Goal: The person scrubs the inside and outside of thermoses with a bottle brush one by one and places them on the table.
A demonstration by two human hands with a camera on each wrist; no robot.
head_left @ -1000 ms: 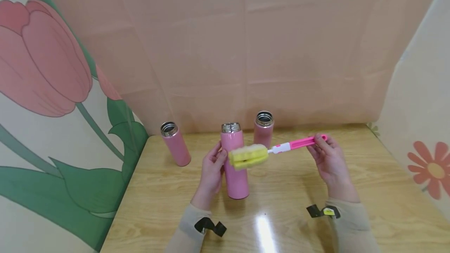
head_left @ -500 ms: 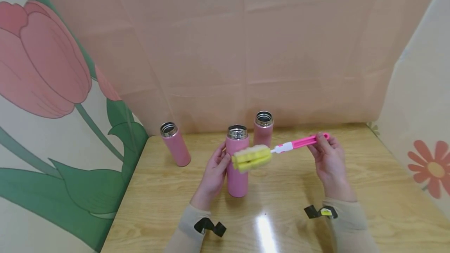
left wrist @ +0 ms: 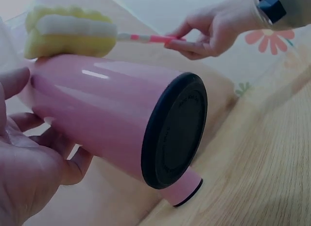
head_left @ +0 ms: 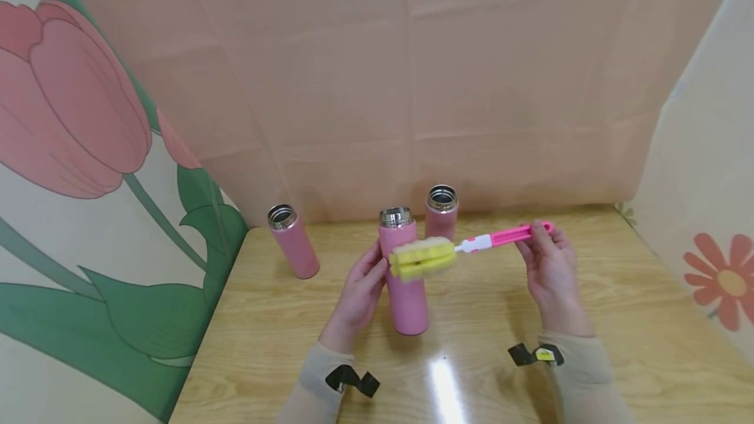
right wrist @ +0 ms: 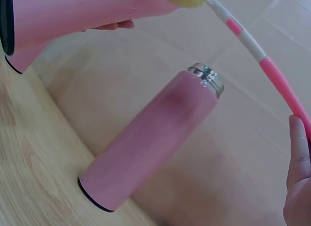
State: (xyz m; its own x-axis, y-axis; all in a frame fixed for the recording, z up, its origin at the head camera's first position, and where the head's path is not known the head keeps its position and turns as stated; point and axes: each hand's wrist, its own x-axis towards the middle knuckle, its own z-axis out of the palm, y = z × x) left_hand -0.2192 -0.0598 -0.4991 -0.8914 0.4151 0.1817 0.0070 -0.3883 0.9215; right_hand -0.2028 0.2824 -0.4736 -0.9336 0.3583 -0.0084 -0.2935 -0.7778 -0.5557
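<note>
One wooden tabletop (head_left: 483, 319) bears two upright pink flasks (head_left: 297, 248) — you grip a third, slightly tilted flask (head_left: 409, 306) in your left hand (head_left: 357, 288), while your right hand (head_left: 551, 273) pinches one yellow-headed brush (head_left: 424, 259) beside it.

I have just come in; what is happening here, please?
A person's left hand holds a pink bottle off the wooden table. The right hand holds a sponge brush by its pink handle; the yellow head appears to touch the bottle's outer side. A second bottle stands at the left and a third bottle behind the brush, both uncapped.
</note>
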